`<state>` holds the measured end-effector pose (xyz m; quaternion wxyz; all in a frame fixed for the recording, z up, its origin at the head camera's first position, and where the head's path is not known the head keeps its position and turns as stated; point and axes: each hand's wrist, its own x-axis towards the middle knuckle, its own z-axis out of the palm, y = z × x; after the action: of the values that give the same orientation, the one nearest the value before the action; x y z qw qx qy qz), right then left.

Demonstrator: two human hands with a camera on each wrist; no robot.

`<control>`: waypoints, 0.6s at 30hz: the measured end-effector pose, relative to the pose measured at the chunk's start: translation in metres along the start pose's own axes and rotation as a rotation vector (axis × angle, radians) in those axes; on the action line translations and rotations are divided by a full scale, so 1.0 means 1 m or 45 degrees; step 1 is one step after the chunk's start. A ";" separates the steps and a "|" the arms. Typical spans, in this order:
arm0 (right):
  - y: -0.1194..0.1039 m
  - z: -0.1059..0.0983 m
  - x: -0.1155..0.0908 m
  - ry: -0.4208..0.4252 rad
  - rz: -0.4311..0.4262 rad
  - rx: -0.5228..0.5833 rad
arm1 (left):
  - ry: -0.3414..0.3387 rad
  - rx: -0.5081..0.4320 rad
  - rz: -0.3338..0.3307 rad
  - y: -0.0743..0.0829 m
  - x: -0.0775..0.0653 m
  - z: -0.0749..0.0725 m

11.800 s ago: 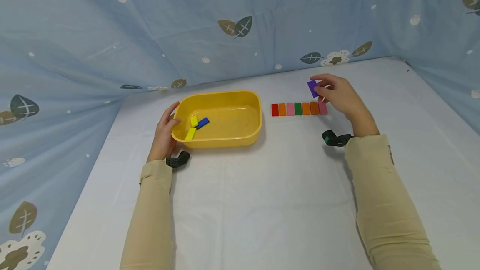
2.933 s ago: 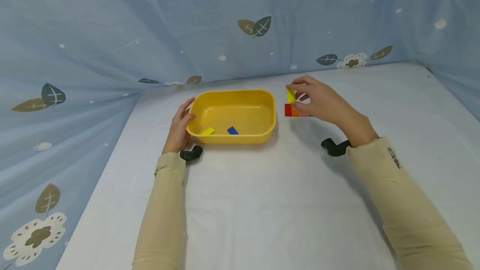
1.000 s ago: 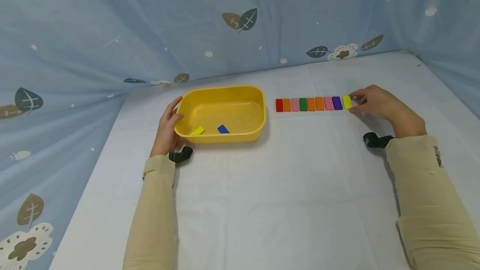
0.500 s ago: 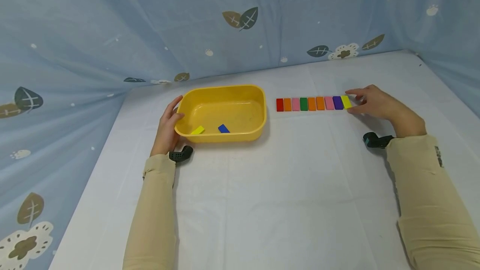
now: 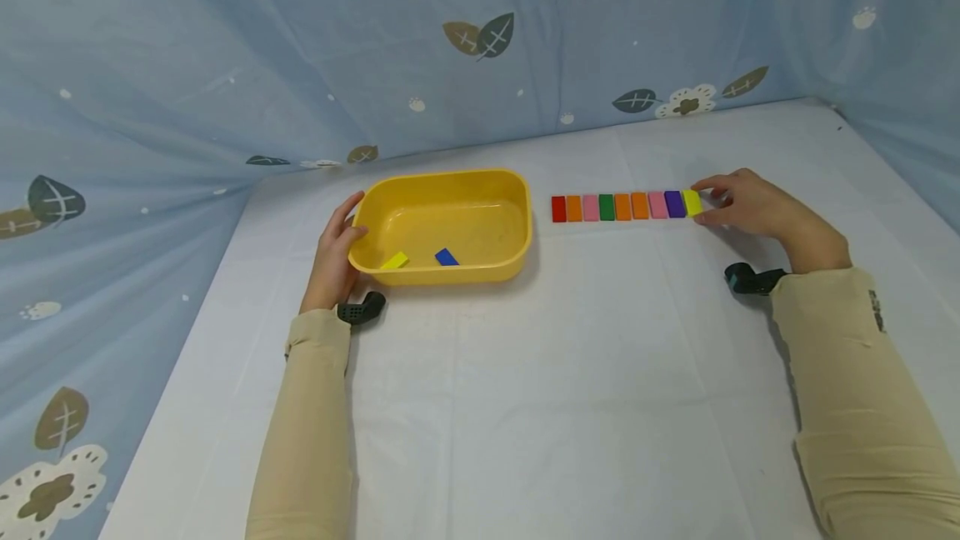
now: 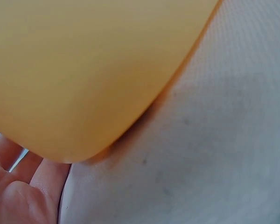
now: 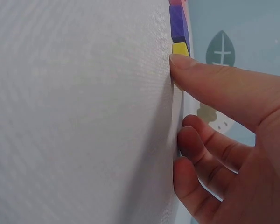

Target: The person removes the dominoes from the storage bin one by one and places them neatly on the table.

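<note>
In the head view, my left hand (image 5: pixel 332 261) grips the left end of a yellow plastic basin (image 5: pixel 442 275), its thumb over the rim. Inside the basin lie a yellow block (image 5: pixel 396 260) and a blue block (image 5: pixel 447 257). To the right, a row of flat coloured blocks runs from a red block (image 5: pixel 558 209) to a purple block (image 5: pixel 675 204) and a second yellow block (image 5: pixel 692 202). My right hand (image 5: pixel 765 211) pinches that end yellow block between thumb and finger. In the right wrist view, the thumb (image 7: pixel 186 65) presses its near edge; the index fingertip is hidden.
A white cloth (image 5: pixel 570 390) covers the table. Behind and to the left hangs a blue patterned curtain (image 5: pixel 360 40). Black wrist cameras stick out at the left wrist (image 5: pixel 362 309) and right wrist (image 5: pixel 753 280).
The purple block has joined the row. A yellow block has come from the basin to the row's right end, then slid left against the purple one. My left hand stays on the basin.
</note>
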<state>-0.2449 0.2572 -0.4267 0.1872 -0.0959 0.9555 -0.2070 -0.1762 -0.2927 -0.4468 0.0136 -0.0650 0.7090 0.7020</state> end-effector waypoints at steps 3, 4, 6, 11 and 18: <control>-0.001 0.000 -0.001 0.000 -0.007 -0.007 | 0.003 0.003 -0.002 0.000 0.000 0.000; -0.001 0.000 -0.001 -0.001 -0.009 -0.008 | 0.003 0.003 -0.002 0.000 0.001 -0.001; -0.001 -0.001 -0.001 0.000 -0.012 -0.013 | 0.003 0.004 0.000 -0.001 0.001 -0.001; -0.002 -0.001 -0.002 0.000 -0.008 -0.016 | 0.001 -0.001 0.012 -0.002 0.002 -0.002; -0.006 -0.006 -0.006 -0.052 -0.027 0.075 | -0.001 0.005 0.003 -0.003 0.002 -0.002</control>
<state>-0.2417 0.2559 -0.4174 0.2072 -0.1046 0.9439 -0.2348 -0.1781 -0.2948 -0.4497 0.0132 -0.0639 0.7106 0.7006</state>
